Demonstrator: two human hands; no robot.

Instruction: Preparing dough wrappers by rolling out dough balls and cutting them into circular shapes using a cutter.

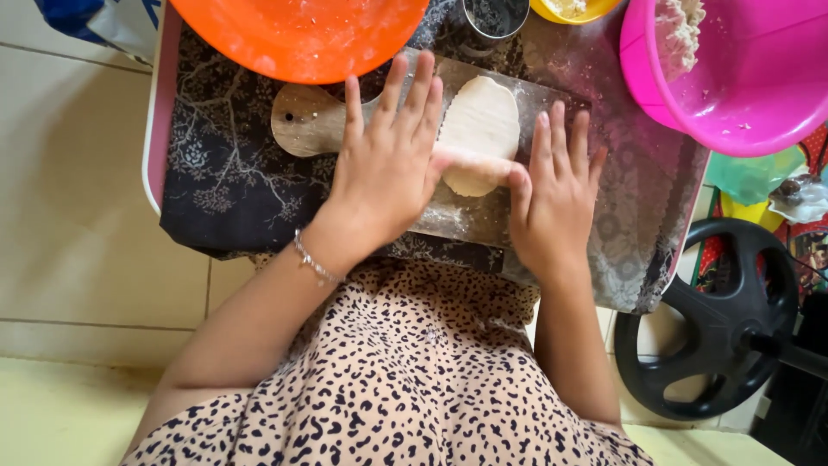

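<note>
A flat oval of pale dough (481,121) lies on a floured wooden board (304,121) with a rounded handle. A pale rolling pin (473,164) lies across the near part of the dough. My left hand (388,164) presses flat on the pin's left end, fingers spread and pointing away from me. My right hand (552,194) presses flat on the pin's right end, its thumb touching the pin. Both palms hide most of the pin.
The board sits on a small table covered by a dark patterned cloth (224,173). An orange bowl (302,34) is at the far left, a pink bowl (733,78) with crumbly flour at the far right, a yellow bowl (573,9) and metal cup (496,17) behind. A black wheel (716,319) lies on the floor.
</note>
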